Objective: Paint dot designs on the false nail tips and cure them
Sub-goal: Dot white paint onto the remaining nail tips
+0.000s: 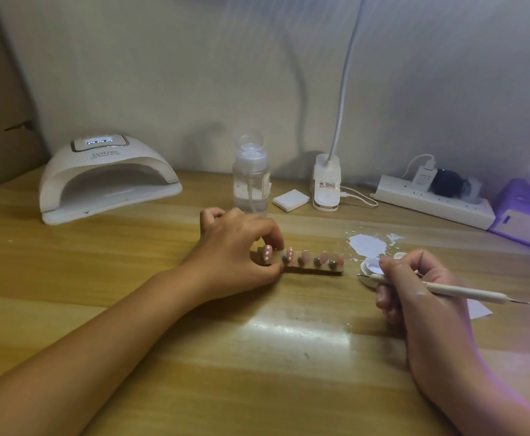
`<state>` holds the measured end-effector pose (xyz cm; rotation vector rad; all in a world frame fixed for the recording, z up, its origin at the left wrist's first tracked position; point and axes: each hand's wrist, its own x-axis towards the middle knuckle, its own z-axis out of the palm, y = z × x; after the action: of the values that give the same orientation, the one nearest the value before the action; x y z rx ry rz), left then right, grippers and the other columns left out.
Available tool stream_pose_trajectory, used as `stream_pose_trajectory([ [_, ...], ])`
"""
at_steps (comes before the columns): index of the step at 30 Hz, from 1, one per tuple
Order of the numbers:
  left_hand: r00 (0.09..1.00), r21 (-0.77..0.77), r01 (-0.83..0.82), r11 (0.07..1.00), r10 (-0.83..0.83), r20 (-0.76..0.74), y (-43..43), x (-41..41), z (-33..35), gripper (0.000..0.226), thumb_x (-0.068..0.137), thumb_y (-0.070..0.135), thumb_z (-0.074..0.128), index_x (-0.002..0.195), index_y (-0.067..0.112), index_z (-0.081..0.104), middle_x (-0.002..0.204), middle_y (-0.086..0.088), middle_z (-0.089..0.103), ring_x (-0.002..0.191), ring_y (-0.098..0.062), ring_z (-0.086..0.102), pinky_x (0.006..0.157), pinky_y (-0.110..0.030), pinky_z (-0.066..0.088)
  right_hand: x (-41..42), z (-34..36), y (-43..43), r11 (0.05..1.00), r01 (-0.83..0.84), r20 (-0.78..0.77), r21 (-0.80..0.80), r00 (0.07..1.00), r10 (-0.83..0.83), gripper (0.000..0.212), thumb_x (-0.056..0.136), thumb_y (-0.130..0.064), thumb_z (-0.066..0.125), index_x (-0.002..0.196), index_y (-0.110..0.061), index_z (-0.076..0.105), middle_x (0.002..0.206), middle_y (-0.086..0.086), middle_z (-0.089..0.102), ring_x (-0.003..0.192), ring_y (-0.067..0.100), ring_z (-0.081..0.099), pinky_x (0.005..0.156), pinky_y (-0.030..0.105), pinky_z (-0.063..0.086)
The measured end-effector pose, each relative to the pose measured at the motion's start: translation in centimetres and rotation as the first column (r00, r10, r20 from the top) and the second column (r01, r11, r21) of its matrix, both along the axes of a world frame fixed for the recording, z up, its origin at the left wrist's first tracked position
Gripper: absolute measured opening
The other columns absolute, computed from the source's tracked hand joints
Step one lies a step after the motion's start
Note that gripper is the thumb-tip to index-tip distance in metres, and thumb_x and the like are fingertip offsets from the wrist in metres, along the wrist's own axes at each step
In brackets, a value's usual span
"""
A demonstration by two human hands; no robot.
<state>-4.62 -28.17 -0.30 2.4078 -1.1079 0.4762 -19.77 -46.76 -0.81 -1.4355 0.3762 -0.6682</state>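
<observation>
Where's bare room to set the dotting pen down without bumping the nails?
Bare tabletop lies between both forearms, on the near side of the nail strip, and on the left between the curing lamp and the left hand. The right is crowded: paint smear, small jar, power strip, purple box.

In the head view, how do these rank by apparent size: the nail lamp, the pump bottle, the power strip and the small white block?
1. nail lamp, clearly largest.
2. power strip and pump bottle: long versus tall, too alike to rank.
3. small white block, smallest.
</observation>
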Motion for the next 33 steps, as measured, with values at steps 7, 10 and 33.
stream_pose_trajectory([
  [7, 0.988, 0.109, -0.054, 0.993, 0.069, -0.139, 0.8, 0.8, 0.9, 0.017, 0.067, 0.055, 0.064, 0.081, 0.047, 0.056, 0.095, 0.025, 0.058, 0.099, 0.0, 0.044, 0.088, -0.029, 0.014, 0.0, 0.0, 0.0, 1.0, -0.001, 0.001, -0.006, 1.0, 0.001, 0.038, 0.094, -0.014, 0.062, 0.059, -0.024, 0.051, 0.047, 0.001, 0.051, 0.04, 0.007, 0.04, 0.037, 0.015, 0.032],
  [10, 0.971, 0.179, -0.094, 0.979, 0.13, -0.2, 1.0, 1.0, 1.4, 0.014, 0.072, 0.054, 0.067, 0.081, 0.048, 0.057, 0.101, 0.023, 0.053, 0.108, -0.005, 0.041, 0.086, -0.029, 0.013, 0.0, 0.1, 0.1, 1.0, 0.001, 0.003, -0.015, 1.0, -0.001, 0.038, 0.093, -0.013, 0.062, 0.058, -0.024, 0.051, 0.047, 0.001, 0.052, 0.04, 0.006, 0.04, 0.037, 0.015, 0.032],
  [33, 0.977, 0.05, -0.134, 0.99, 0.123, 0.177, -1.4, -3.2, 1.2, 0.005, 0.081, 0.036, 0.07, 0.08, 0.033, 0.065, 0.125, 0.015, 0.055, 0.122, -0.014, 0.036, 0.094, -0.035, 0.013, 0.2, 0.4, -0.1, 0.995, 0.102, 0.136, 0.001, 0.986, -0.101, 0.025, 0.09, -0.038, 0.069, 0.08, -0.019, 0.056, 0.049, -0.002, 0.054, 0.043, 0.003, 0.045, 0.04, 0.014, 0.035],
])
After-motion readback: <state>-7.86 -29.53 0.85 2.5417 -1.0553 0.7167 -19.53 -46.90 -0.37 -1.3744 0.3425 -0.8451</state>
